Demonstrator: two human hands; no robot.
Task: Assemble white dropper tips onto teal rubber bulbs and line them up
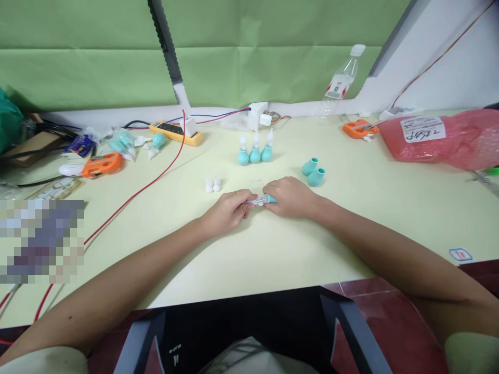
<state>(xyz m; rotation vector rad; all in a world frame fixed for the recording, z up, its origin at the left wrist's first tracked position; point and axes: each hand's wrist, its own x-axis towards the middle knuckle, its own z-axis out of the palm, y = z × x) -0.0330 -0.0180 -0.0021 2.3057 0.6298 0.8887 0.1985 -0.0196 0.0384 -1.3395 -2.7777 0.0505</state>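
My left hand [229, 212] pinches the outer end of a clear nozzle [259, 200] over the table. Its other end meets the narrow neck of a teal rubber bulb [270, 199], whose body is wrapped in my closed right hand [290, 197]. Whether the nozzle is fully seated in the neck, I cannot tell. Beyond my hands, three teal bulb aspirators [254, 154] with pale tips stand upright in a row. Two teal bulbs [316, 177] without nozzles rest past my right hand. Small white round pieces [213, 185] sit in a cluster near my left hand.
A red cable [156, 179] crosses the pale table on the left. Behind it are an orange cutter [102, 165], bagged teal bulbs [122, 141] and a yellow power strip [176, 133]. At the right lie another orange cutter [359, 129] and a pink bubble-wrap package [440, 137]. A plastic bottle [341, 83] stands behind.
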